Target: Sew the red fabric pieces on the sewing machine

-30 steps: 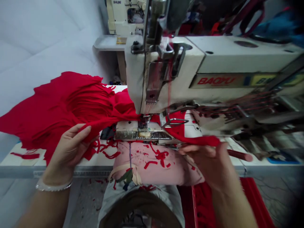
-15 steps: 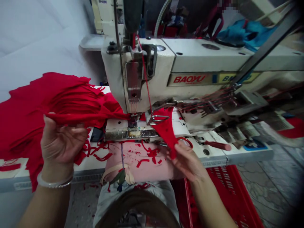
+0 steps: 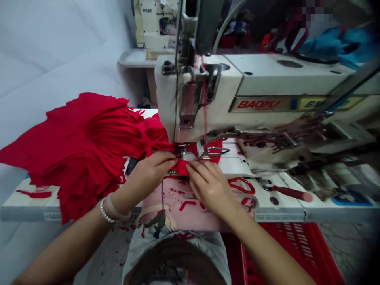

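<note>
My left hand point(image 3: 151, 170) and my right hand point(image 3: 208, 182) meet at the front of the needle area of a cream sewing machine point(image 3: 261, 103) marked BAOYU. Both pinch a small red fabric piece point(image 3: 181, 166) lying on the machine bed just under the presser foot point(image 3: 182, 148). The fingertips of both hands press together on the fabric's near edge. A pearl bracelet sits on my left wrist.
A pile of red fabric pieces point(image 3: 80, 138) lies on the white table point(image 3: 23, 202) to the left. Red-handled scissors point(image 3: 243, 186) and a red-handled tool point(image 3: 292, 194) rest right of my hands. A red crate point(image 3: 291, 253) stands below. A pink cloth point(image 3: 184, 209) with red scraps covers my lap.
Both hands came in from the sides to the needle. The red strip held apart in the air now lies under the presser foot, pinched by both hands.
</note>
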`<control>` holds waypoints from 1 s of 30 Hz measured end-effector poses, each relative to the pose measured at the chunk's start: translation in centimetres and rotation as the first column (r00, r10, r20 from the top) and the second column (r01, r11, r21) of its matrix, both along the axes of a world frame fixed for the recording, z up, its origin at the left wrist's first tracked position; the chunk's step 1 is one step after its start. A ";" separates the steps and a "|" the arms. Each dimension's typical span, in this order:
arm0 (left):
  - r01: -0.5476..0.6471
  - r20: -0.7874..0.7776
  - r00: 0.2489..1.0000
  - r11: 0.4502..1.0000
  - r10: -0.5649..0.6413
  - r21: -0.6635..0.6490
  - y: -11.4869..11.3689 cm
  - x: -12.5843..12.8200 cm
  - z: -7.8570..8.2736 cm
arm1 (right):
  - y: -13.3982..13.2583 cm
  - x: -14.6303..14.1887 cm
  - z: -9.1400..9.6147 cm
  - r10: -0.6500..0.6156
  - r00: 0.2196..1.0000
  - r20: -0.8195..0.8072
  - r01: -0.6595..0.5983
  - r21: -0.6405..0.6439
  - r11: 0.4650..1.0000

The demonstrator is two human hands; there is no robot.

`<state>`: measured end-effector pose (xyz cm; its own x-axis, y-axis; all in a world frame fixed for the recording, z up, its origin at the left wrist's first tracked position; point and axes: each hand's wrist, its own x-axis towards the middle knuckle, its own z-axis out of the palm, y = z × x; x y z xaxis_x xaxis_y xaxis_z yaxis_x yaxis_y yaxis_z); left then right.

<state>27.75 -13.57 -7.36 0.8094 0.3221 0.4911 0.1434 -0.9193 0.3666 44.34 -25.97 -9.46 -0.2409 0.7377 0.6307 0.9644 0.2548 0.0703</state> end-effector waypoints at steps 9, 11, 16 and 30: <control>-0.051 -0.215 0.963 0.899 0.159 0.436 -2.3 -1.1 -0.3 | -0.4 -0.6 -0.3 -0.054 0.998 -0.011 0.054 0.020 0.998; -0.065 -0.207 0.964 0.902 0.167 0.427 -2.5 -0.9 -0.4 | 0.0 -0.9 -0.5 -0.041 0.979 -0.200 0.052 0.050 0.997; -0.142 -0.229 0.937 0.888 0.263 0.438 -3.1 -0.4 -0.5 | 0.4 -1.4 -0.4 -0.061 0.937 -0.344 0.075 0.029 0.997; -0.137 -0.220 0.943 0.893 0.250 0.429 -3.0 -0.5 -0.9 | 0.2 -1.4 -0.3 -0.125 0.986 -0.110 0.121 -0.035 0.992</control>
<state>27.23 -16.56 -8.23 0.8682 0.3059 0.3907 0.3721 -0.9223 -0.1048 42.90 -25.75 -9.71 -0.0766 0.7754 0.6268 0.9900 0.1341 -0.0448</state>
